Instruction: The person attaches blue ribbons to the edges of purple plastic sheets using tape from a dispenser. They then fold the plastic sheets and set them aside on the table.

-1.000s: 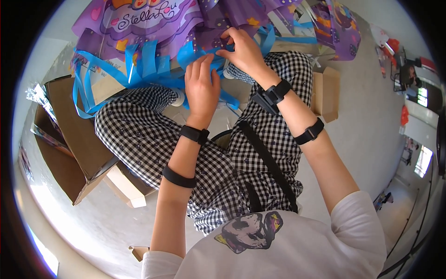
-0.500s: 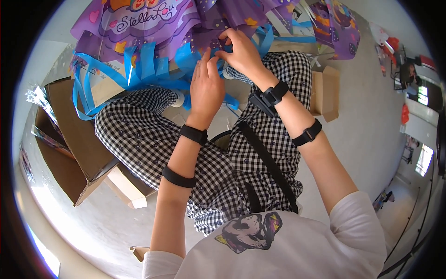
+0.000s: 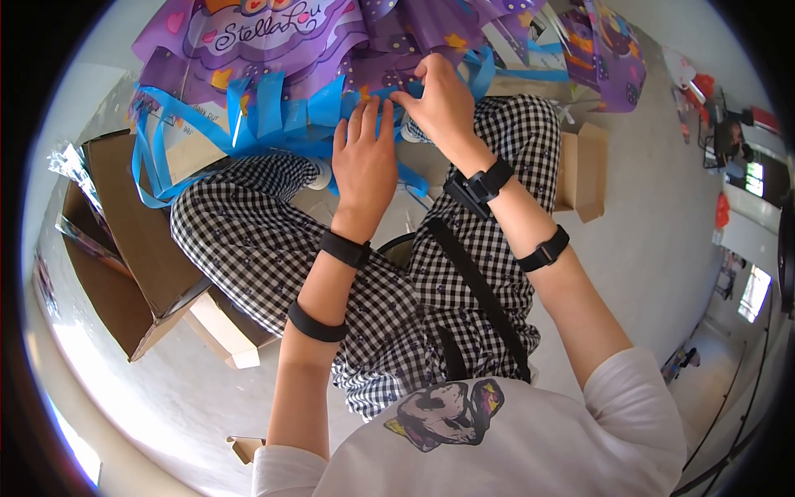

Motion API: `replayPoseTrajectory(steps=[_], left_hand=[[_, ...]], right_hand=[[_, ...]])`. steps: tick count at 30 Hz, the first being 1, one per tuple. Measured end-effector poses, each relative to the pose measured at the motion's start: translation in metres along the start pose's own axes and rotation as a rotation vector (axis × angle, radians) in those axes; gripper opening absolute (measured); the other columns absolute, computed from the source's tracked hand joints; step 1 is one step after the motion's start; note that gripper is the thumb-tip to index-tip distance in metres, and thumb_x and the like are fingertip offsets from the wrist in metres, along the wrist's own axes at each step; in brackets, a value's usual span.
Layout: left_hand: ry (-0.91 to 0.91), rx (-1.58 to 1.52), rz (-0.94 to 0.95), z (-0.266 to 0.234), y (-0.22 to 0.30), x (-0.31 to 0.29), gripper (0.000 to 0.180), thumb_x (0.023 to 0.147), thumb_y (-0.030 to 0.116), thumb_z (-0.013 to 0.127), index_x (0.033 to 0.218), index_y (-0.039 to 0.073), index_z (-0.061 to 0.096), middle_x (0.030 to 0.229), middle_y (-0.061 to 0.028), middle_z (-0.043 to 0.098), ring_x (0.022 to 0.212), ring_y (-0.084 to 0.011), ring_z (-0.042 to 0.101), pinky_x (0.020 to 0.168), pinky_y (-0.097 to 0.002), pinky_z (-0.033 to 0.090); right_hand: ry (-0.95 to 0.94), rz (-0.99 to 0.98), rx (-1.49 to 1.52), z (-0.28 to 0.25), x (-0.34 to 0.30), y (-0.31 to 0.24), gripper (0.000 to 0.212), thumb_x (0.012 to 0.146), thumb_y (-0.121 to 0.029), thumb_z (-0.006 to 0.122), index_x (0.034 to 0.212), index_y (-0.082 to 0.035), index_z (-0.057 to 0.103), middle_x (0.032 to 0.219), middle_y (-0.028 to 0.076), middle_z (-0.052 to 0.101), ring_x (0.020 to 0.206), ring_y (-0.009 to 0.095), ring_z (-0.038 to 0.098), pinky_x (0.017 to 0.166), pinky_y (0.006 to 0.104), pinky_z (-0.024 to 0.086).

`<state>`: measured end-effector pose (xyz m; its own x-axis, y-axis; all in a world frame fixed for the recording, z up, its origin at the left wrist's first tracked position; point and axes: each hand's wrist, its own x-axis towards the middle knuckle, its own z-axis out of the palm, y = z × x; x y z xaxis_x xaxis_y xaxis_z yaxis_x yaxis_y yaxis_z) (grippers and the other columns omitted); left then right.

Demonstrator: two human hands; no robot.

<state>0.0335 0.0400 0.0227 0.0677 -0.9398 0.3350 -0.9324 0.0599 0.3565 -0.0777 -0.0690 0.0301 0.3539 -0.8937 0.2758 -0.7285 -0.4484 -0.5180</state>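
Along the near edge of the purple sheet, blue strips are overlapped by the outstretched, slightly parted fingers of the left hand. At the sheet's same edge, farther right, the right hand is held with fingers curled; whether anything is pinched cannot be told.

Smooth, pale grey floor, bright with glare toward the left. Directly on it, at the left, a large brown cardboard box, flaps open. Just beside, nearer the lower edge, a smaller carton, partly hidden. Lower still, a little cardboard box. Right of centre, well apart, a tan open carton.
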Motion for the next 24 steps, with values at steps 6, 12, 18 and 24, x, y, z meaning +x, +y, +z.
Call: replayPoseTrajectory(steps=[6, 12, 18, 24], left_hand=[[-0.031, 0.034, -0.011, -0.001, 0.002, 0.002, 0.062, 0.069, 0.000, 0.063, 0.130, 0.002, 0.054, 0.133, -0.0122, 0.052, 0.125, -0.0265, 0.048, 0.102, -0.0391, 0.039], [-0.053, 0.020, -0.024, -0.003, 0.003, 0.002, 0.063, 0.069, 0.000, 0.065, 0.130, 0.002, 0.053, 0.134, -0.0118, 0.052, 0.126, -0.0261, 0.047, 0.103, -0.0391, 0.038], [-0.038, 0.051, -0.030, -0.004, 0.002, 0.002, 0.062, 0.069, 0.000, 0.064, 0.130, 0.004, 0.054, 0.133, -0.0132, 0.051, 0.120, -0.0296, 0.050, 0.101, -0.0398, 0.040], [-0.035, 0.055, -0.030, -0.004, 0.001, 0.003, 0.062, 0.069, 0.000, 0.063, 0.130, 0.006, 0.056, 0.133, -0.0135, 0.051, 0.117, -0.0299, 0.051, 0.101, -0.0395, 0.041]], right_hand=[[0.017, 0.220, -0.045, -0.002, -0.009, -0.011, 0.048, 0.065, -0.025, 0.087, 0.089, -0.004, 0.051, 0.087, 0.010, 0.061, 0.082, 0.031, 0.061, 0.067, 0.0412, 0.044], [0.050, 0.291, 0.038, 0.005, -0.012, -0.007, 0.050, 0.066, -0.027, 0.087, 0.090, -0.005, 0.050, 0.085, 0.009, 0.059, 0.078, 0.030, 0.058, 0.070, 0.0411, 0.039], [0.044, 0.299, 0.050, 0.004, -0.012, -0.006, 0.049, 0.066, -0.027, 0.086, 0.091, -0.005, 0.050, 0.086, 0.009, 0.059, 0.079, 0.030, 0.059, 0.071, 0.0416, 0.040], [0.082, 0.157, 0.030, 0.004, -0.014, -0.005, 0.039, 0.070, -0.020, 0.083, 0.090, -0.006, 0.053, 0.083, 0.008, 0.058, 0.077, 0.029, 0.059, 0.067, 0.0397, 0.044]])
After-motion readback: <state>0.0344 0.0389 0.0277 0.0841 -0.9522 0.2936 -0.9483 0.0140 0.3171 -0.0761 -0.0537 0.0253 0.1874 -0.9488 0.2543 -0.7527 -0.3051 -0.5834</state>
